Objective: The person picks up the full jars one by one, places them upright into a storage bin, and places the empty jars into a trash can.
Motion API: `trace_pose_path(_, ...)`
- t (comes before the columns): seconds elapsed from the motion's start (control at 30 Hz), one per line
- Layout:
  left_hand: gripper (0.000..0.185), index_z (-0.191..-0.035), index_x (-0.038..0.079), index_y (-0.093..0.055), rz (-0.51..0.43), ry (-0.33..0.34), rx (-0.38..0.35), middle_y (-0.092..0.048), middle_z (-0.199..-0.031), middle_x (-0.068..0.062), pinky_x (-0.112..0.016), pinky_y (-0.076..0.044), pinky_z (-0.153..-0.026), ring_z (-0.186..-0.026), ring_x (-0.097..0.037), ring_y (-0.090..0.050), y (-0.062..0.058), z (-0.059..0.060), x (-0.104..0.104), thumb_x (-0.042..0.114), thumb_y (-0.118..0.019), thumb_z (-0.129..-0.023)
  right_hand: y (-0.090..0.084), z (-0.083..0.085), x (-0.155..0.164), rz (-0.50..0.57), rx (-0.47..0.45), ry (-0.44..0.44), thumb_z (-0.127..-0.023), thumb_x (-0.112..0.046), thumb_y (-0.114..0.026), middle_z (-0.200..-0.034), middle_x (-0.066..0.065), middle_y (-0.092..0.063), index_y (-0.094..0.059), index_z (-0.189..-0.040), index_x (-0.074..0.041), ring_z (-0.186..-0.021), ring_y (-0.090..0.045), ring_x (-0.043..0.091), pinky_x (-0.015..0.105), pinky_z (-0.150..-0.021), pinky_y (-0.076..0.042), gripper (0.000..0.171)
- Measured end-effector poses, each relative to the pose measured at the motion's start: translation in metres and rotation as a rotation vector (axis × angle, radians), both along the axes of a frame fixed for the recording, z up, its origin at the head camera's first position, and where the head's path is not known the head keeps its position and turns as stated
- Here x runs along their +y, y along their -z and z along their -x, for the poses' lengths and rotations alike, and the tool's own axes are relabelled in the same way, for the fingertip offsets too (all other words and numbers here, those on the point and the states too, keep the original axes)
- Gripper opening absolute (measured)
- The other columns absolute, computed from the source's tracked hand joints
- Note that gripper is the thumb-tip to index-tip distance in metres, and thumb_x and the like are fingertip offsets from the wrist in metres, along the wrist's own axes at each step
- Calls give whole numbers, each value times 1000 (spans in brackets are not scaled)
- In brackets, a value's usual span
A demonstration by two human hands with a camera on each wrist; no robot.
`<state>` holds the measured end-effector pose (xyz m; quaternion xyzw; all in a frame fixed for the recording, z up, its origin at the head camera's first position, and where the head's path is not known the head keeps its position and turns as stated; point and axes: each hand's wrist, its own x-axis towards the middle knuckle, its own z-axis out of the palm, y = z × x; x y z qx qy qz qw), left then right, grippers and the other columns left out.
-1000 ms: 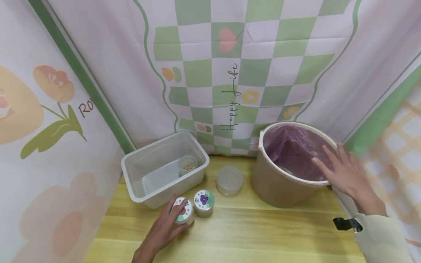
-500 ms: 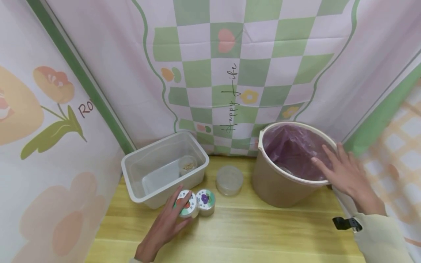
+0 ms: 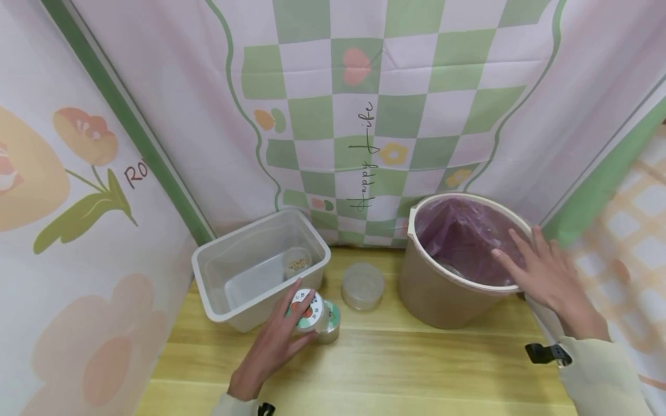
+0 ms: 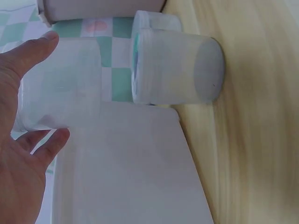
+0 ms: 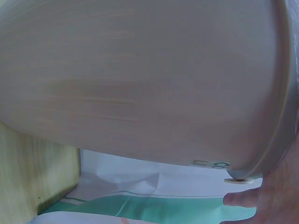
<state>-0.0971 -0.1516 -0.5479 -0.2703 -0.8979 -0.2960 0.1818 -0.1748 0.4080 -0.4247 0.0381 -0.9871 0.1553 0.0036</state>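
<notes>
the left hand (image 3: 276,346) gripped a small round jar (image 3: 306,303) with an orange-and-green printed lid, fingers and thumb curled around its frosted side. the jar sat at the fingertips, just ahead of the palm, tilted so its lid faced up and toward the right, its short axis leaning off vertical; whether its base touched the wooden tabletop (image 3: 395,358) could not be told. it pressed against a second like jar (image 3: 330,321) with a green-rimmed lid, standing just to its right, and lay just in front of the clear plastic tub (image 3: 208,283). the left hand was far nearer to both jars than the right.

the right hand (image 3: 541,271) rested with straight, spread fingers on the rim of the beige bucket (image 3: 442,294), lined with a thin purple bag (image 3: 458,237). a low translucent round container (image 3: 362,284) stood between tub and bucket. in the left wrist view the jars looked smooth, matte and cylindrical.
</notes>
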Motion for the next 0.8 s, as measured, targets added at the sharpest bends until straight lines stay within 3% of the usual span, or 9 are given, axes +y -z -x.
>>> trace_pose_path(0.17, 97, -170, 22, -39, -3, 24, 2, -28, -179, -20, -53, -61, -107, -156, -42, -44, -6, 9, 11, 28, -92, -89, 0, 0, 0, 0, -1, 0, -115, -56, -37, -175, 30, 26, -4, -176, -11, -146, 0, 83, 94, -114, 1, 82)
trace_pose_path(0.57, 96, -167, 15, -44, -45, 68, 91, -31, -175, -26, -51, -61, -109, -150, -44, -51, -24, 43, 44, 28, -95, -87, -1, -1, -1, -5, 18, 0, -115, -54, -37, -175, 32, 23, -6, -175, -9, -146, -1, 83, 94, -114, -1, 81)
trace_pose_path(0.8, 94, -170, 17, -39, -31, 102, 35, -22, -180, -20, -42, -60, -111, -154, -39, -48, -40, 65, 64, 27, -91, -92, 0, 0, -1, 0, 20, 2, -115, -55, -37, -176, 30, 24, -7, -175, -10, -147, -1, 82, 94, -113, -1, 82)
